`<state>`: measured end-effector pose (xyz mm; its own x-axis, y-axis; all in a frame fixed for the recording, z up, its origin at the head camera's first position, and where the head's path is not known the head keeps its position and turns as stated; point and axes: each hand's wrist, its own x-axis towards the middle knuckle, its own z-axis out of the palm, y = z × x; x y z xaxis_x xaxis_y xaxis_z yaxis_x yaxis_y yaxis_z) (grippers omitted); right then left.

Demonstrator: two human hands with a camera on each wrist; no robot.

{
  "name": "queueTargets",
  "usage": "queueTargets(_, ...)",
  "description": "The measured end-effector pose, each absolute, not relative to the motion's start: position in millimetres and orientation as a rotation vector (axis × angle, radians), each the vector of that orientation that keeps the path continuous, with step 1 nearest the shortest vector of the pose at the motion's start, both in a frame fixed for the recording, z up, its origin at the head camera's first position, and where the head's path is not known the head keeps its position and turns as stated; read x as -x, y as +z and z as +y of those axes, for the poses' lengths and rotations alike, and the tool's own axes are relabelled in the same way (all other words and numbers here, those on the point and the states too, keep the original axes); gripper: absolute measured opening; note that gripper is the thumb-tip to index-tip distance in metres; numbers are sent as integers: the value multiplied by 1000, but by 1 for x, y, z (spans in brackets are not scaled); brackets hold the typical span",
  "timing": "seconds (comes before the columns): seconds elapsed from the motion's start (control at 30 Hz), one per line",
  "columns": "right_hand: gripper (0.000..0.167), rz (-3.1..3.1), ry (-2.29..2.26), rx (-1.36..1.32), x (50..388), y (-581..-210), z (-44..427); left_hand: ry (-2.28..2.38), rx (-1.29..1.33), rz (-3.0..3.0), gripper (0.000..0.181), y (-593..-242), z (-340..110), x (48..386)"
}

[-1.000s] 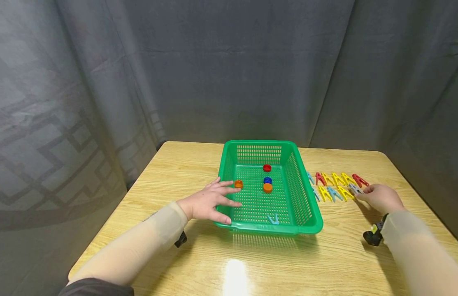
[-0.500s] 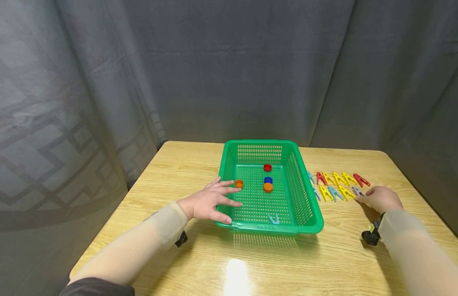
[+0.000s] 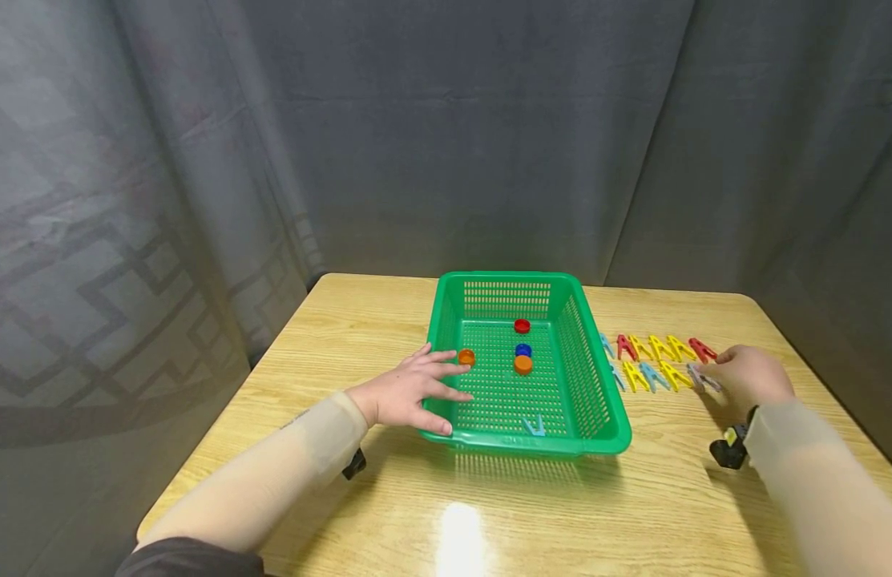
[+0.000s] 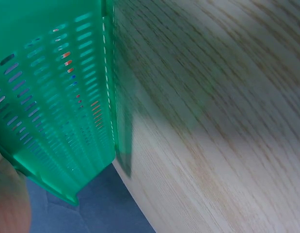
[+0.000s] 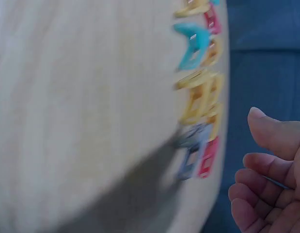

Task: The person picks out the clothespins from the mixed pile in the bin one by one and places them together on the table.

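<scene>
My left hand (image 3: 409, 391) rests on the left rim of a green plastic basket (image 3: 503, 445), fingers spread over its inside. In the left wrist view only a blurred bit of this hand (image 4: 9, 194) shows beside the basket's slotted wall (image 4: 53, 97). My right hand (image 3: 756, 375) is above the right end of two rows of clothespins. Nearest to it is a grey clothespin (image 3: 704, 377) lying on the table, closing the near row. The right wrist view shows the right hand (image 5: 276, 179) apart from the clothespins, fingers loosely curled, holding nothing.
Inside the basket lie a red cap (image 3: 522, 326), a blue cap (image 3: 523, 350), two orange caps and a light blue clothespin (image 3: 534, 425). Several yellow, red and blue clothespins line up right of the basket. A grey curtain (image 3: 446, 144) hangs behind the wooden table (image 3: 359, 513).
My right hand has let go of the grey clothespin and lifted slightly up and away. The clothespin now lies at the end of the near row. My left hand has stayed put.
</scene>
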<state>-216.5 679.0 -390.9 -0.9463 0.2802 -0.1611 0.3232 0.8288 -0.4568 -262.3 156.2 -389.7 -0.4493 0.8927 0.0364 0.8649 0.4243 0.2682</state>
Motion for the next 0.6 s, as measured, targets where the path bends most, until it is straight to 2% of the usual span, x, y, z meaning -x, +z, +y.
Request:
queueTargets(0.17,57,3074,-676,-300,224,-370,665,363,-1584,2562,55,-390,156,262)
queueTargets(0.4,60,3166,-649,-184,233,-341,630,351,-1591,2571,56,-390,155,262)
queueTargets(0.6,54,3208,-687,-53,238,-322,599,351,-1591,2576,55,-390,155,262)
